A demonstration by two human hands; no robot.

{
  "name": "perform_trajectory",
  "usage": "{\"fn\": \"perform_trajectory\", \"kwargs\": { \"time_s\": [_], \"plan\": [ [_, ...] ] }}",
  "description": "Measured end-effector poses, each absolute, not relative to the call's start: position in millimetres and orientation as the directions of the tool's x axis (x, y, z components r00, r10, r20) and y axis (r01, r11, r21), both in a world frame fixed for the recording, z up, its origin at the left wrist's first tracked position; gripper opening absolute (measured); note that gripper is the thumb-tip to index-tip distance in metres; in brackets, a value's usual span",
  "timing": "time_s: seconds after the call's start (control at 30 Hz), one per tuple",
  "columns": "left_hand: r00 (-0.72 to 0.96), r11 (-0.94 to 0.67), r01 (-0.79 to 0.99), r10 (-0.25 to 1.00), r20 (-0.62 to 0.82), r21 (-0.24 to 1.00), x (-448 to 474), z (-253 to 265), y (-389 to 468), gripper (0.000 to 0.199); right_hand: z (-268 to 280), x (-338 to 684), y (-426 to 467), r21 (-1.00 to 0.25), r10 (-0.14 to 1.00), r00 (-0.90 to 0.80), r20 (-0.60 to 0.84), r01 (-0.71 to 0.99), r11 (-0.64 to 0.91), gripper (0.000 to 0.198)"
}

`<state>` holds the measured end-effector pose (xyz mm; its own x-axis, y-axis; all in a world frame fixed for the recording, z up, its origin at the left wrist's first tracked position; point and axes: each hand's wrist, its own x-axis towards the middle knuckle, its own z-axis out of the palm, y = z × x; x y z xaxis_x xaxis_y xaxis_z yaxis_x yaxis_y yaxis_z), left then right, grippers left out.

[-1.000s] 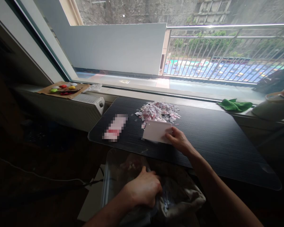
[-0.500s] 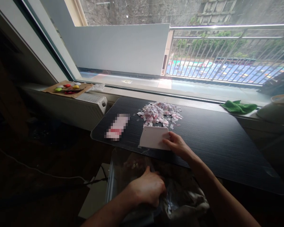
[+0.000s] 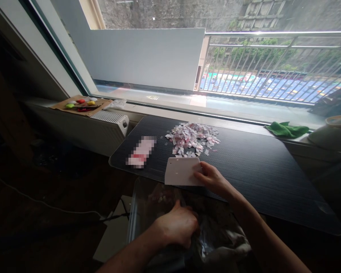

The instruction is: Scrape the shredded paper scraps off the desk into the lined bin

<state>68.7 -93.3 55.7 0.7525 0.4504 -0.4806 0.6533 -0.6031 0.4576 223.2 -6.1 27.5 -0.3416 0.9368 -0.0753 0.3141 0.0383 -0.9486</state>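
Note:
My right hand (image 3: 213, 177) is closed on the right end of a flat white scraper (image 3: 180, 171), which has rounded corners and a small hole. The scraper lies at the near edge of the dark table (image 3: 250, 170). Behind it is a heap of small pink and white paper scraps (image 3: 191, 136), a few of them loose close to its far edge. Below the table edge, my left hand (image 3: 177, 225) is closed on a clear plastic bin (image 3: 133, 212); its fingertips are hidden. Some scraps show dimly inside the bin.
A blurred pink and white strip (image 3: 142, 152) lies on the table's left. Left of the table, a radiator (image 3: 110, 121) carries a brown sheet with coloured pieces (image 3: 81, 105). A green cloth (image 3: 287, 129) rests on the sill at right. A pale cable (image 3: 45, 203) crosses the floor.
My right hand has drawn the scraper slightly toward me and left, to the table's near edge, away from the heap. My left hand has stayed in place.

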Motion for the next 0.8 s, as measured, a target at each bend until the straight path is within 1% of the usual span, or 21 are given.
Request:
{"fn": "perform_trajectory", "kwargs": {
  "time_s": [0.07,0.1,0.23,0.33,0.57,0.7,0.8],
  "plan": [
    [0.753,-0.592,0.654,0.452,-0.479,0.47,68,54,-94,0.017,31,225,-8,-0.939,0.942,-0.332,-0.049,0.337,0.07,0.017],
    [0.753,-0.585,0.656,0.456,-0.475,0.478,67,53,-94,0.018,34,227,-7,-0.926,0.954,-0.298,-0.025,0.367,0.09,0.015],
    [0.757,-0.569,0.653,0.467,-0.458,0.5,61,47,-93,0.022,42,242,-1,-0.858,0.993,-0.059,0.101,0.501,0.117,0.017],
    [0.755,-0.55,0.656,0.468,-0.46,0.516,55,46,-93,0.021,47,250,6,-0.842,0.99,0.016,0.138,0.529,0.109,0.019],
    [0.73,-0.533,0.683,0.51,-0.454,0.499,53,52,-103,0.018,54,233,15,-0.813,0.986,-0.064,0.153,0.56,0.162,0.017],
    [0.699,-0.497,0.714,0.553,-0.455,0.493,46,53,-106,0.016,60,231,16,-0.737,0.982,-0.125,0.139,0.649,0.187,0.02],
    [0.648,-0.432,0.755,0.609,-0.457,0.494,35,54,-102,0.021,66,237,12,-0.705,0.982,-0.122,0.144,0.684,0.189,0.02]
  ]
}}
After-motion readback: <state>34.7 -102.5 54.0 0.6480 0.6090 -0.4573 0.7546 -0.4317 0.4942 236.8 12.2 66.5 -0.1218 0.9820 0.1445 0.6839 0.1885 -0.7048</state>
